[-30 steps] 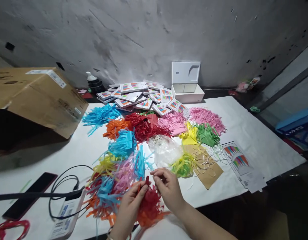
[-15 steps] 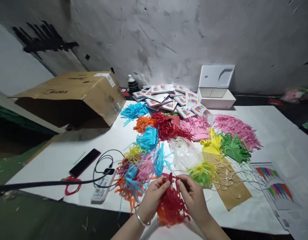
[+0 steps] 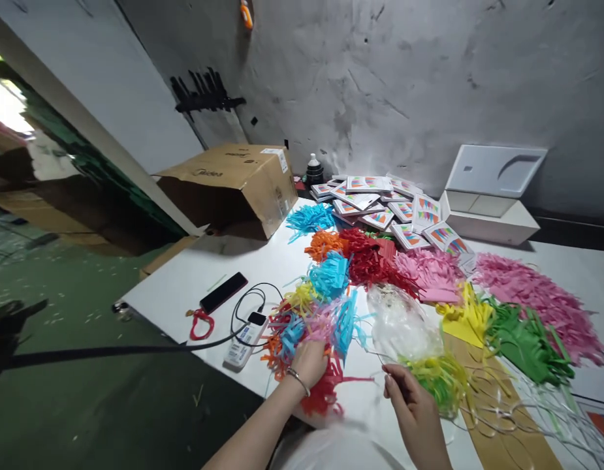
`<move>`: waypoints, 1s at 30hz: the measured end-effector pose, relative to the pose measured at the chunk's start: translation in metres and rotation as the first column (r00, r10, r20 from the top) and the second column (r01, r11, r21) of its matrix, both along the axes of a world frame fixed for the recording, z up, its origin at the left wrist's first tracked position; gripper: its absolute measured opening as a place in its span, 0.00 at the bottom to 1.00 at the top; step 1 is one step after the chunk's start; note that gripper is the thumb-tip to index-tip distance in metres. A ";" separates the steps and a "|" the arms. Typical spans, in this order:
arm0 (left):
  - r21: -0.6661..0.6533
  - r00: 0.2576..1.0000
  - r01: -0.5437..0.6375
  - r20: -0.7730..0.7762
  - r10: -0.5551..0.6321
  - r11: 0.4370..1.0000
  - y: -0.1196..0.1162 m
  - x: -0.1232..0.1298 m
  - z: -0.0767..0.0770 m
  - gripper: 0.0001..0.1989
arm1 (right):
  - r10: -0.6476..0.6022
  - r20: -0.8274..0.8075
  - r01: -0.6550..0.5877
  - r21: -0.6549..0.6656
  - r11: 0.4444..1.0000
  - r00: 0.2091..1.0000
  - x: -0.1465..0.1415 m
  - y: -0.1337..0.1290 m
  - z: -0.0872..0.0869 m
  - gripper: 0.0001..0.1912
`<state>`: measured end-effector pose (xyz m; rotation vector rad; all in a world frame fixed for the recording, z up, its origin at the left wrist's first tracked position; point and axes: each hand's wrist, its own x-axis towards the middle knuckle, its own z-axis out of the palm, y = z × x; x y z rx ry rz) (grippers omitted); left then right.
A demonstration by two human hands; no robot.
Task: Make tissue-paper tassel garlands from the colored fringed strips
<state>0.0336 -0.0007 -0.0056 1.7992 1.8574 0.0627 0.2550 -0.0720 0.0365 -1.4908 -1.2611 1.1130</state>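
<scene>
My left hand point(image 3: 310, 362), with a bracelet at the wrist, is closed at the near edge of a heap of multicoloured paper tassels point(image 3: 292, 333). Red fringed strips of a paper tassel point(image 3: 324, 395) come out from under it; its fingertips are hidden. To the right, my right hand point(image 3: 409, 405) pinches a thin string point(image 3: 377, 356) between thumb and forefinger. The string runs leftward toward the tassels. Just beyond the right hand lies a yellow-green tassel bundle point(image 3: 436, 382), and behind that a clear plastic bag point(image 3: 402, 320).
Blue, orange, red, pink, yellow and green tassel piles spread across the white table point(image 3: 253, 261). Behind them are stacked printed packets point(image 3: 375, 202) and a white box point(image 3: 488, 209). A cardboard box point(image 3: 233, 189), phone point(image 3: 224, 292), power bank point(image 3: 243, 346) and cable are left; looped strings point(image 3: 502, 405) lie right.
My view has swung left. My hands have moved apart: the left has gone with the red tassel to the multicoloured heap, while the right has let go of the tassel and pinches the string.
</scene>
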 end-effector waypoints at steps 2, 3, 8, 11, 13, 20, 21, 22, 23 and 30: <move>0.001 0.997 -0.043 -0.058 0.043 0.999 0.010 -0.012 -0.002 0.09 | -0.002 -0.001 0.002 -0.023 1.000 1.000 -0.003 0.001 -0.003 0.19; 0.003 0.995 -0.060 -0.083 0.060 0.998 0.015 -0.016 -0.003 0.11 | 0.006 0.000 -0.006 -0.030 1.000 1.000 -0.005 0.001 -0.004 0.20; -0.013 0.985 -0.087 -0.148 0.084 0.996 0.033 -0.017 -0.004 0.10 | 0.093 0.011 -0.093 -0.016 0.996 0.996 -0.017 0.002 -0.002 0.19; 0.037 0.993 -0.037 -0.114 0.041 0.999 0.026 -0.016 0.009 0.10 | 0.117 0.018 -0.117 0.001 0.993 0.993 -0.019 0.001 -0.002 0.17; 0.156 1.000 0.023 -0.001 -0.023 0.988 0.015 -0.016 0.023 0.13 | 0.083 0.009 -0.083 -0.008 0.996 0.996 -0.018 0.002 -0.003 0.18; 0.422 0.808 0.008 0.532 -0.254 0.906 -0.018 -0.006 0.060 0.11 | 0.003 -0.021 -0.004 -0.040 0.999 1.000 -0.005 0.014 -0.004 0.18; 0.415 0.796 0.003 0.550 -0.254 0.910 -0.021 -0.004 0.061 0.10 | -0.022 -0.037 0.021 -0.040 0.999 0.999 -0.003 0.016 -0.004 0.18; 0.413 0.793 0.018 0.549 -0.265 0.910 -0.024 -0.002 0.061 0.11 | -0.055 -0.053 0.053 -0.036 0.998 0.997 0.000 0.018 -0.003 0.18; 0.422 0.796 0.053 0.529 -0.293 0.905 -0.027 -0.001 0.060 0.11 | -0.094 -0.069 0.092 -0.028 0.995 0.993 0.003 0.019 -0.001 0.18; 0.556 0.811 0.257 0.321 -0.489 0.790 -0.036 0.001 0.051 0.13 | -0.023 -0.041 0.032 0.241 0.970 0.999 0.015 0.022 0.041 0.09</move>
